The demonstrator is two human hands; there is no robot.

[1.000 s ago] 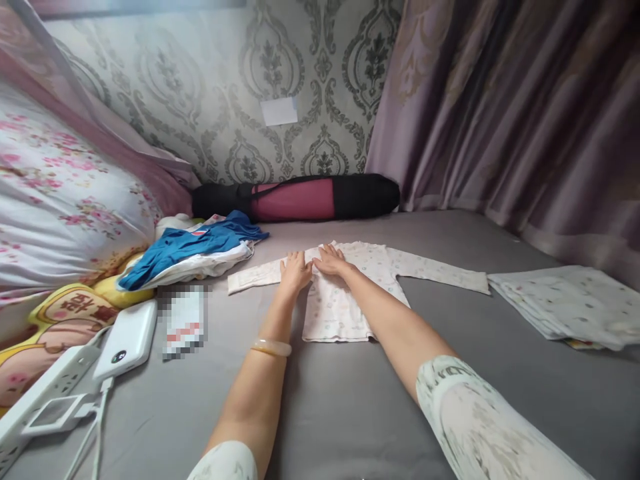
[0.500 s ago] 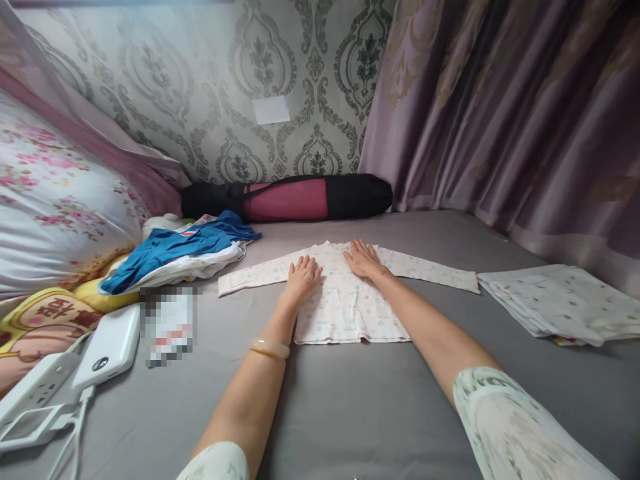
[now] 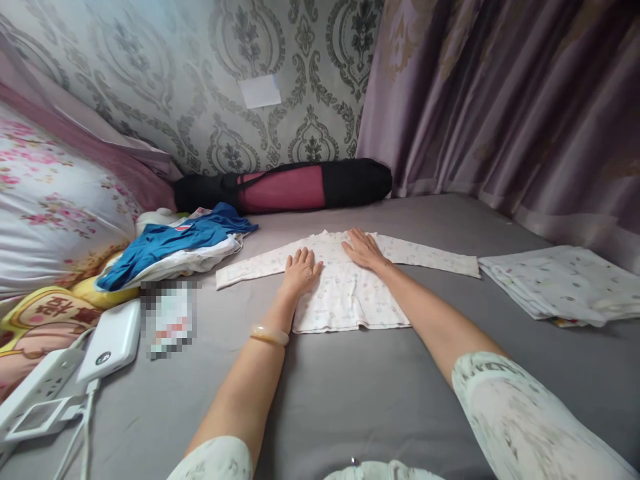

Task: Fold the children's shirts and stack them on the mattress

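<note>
A small white long-sleeved shirt (image 3: 350, 300) with a fine print lies spread on the grey bed sheet (image 3: 380, 393), both sleeves stretched out sideways. My left hand (image 3: 301, 270) rests flat on its left side, near where the sleeve joins, fingers apart. On the upper right of the chest lies my right hand (image 3: 364, 249), palm down with the fingers stretched out. Neither hand grips the cloth. The hem toward me is slightly wavy, and my right forearm covers its right corner.
Folded white printed cloth (image 3: 570, 283) lies right of the shirt. At left are a pile of clothes with a blue garment (image 3: 175, 243), a power bank (image 3: 111, 340), a power strip (image 3: 47, 383) and cables. A black and red long bag (image 3: 285, 187) lies along the wall.
The view has tilted slightly, so the scene sits a little higher in the picture. Both hands stay flat on the shirt, in nearly the same places.
</note>
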